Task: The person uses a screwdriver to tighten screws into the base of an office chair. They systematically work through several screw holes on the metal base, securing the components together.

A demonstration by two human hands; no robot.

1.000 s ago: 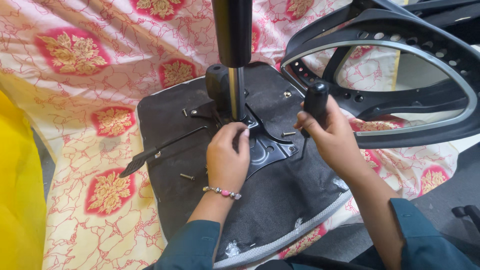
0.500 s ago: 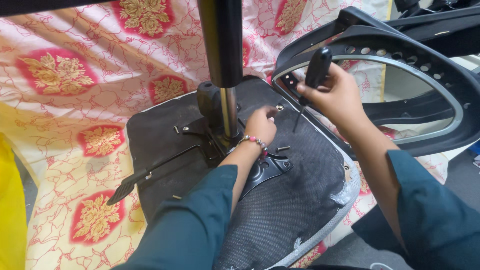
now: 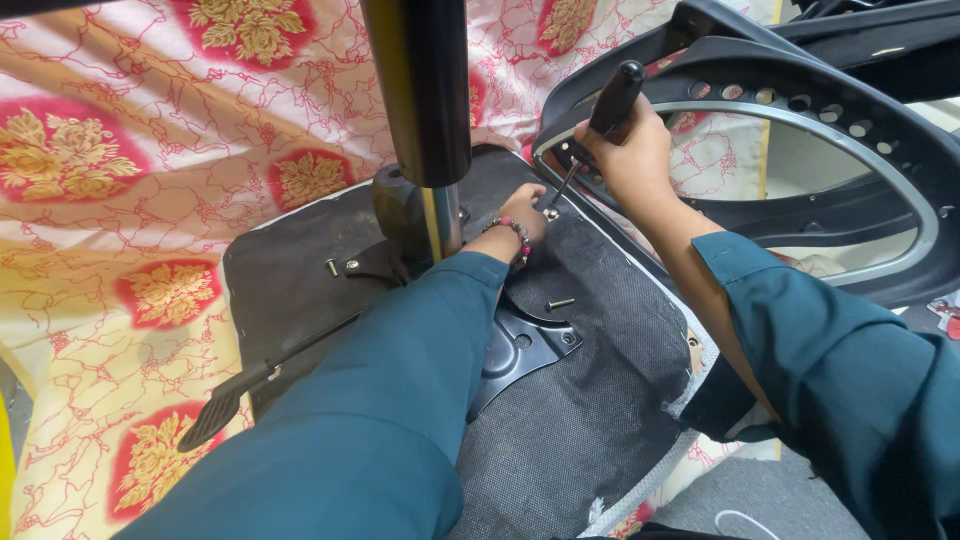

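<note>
An upturned black chair seat lies on a patterned cloth, its gas-lift column standing upright from the metal plate. My right hand grips a black-handled screwdriver, the tip down on a screw at the seat's far edge. My left hand rests right beside that tip, fingers pinched at the screw. A loose bolt lies on the seat near the plate.
A black chair back frame with a grey inner rim lies at the right, touching the seat's far edge. A black lever sticks out leftward from the seat. Cream cloth with red and gold flowers covers the floor.
Both hands moved from the central plate to the seat's far edge near the back frame. The screwdriver now stands tip down on a screw there. The camera has come closer.
</note>
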